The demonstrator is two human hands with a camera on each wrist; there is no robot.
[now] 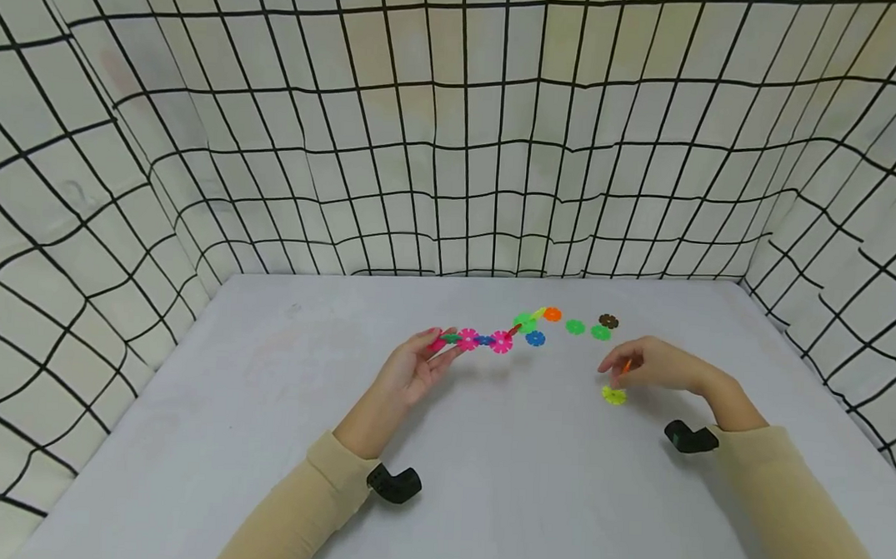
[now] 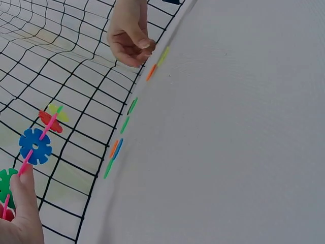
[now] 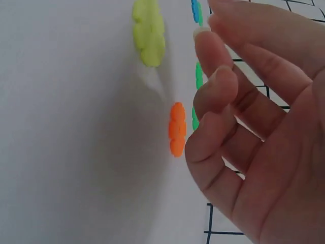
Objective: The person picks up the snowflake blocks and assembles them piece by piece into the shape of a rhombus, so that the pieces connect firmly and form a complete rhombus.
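In the head view, we are recording the left hand [image 1: 410, 374] pinching one end of a chain of interlocked notched plastic discs [image 1: 468, 340], which is extending toward the hand's 2 o'clock. We are noting the right hand [image 1: 662, 365] hovering empty above the white table [image 1: 522, 483], fingers loosely curled. A yellow notched disc [image 1: 614, 396] is lying at its 8 o'clock, an orange notched disc [image 3: 177, 129] at 9, a brown notched disc [image 1: 608, 321] at 10.

No readable text, labels, numbers or signs

Chain [image 1: 469, 340] mostly left of loose discs [image 1: 601, 333], table [image 1: 499, 473] beneath, net [image 1: 502, 140] behind
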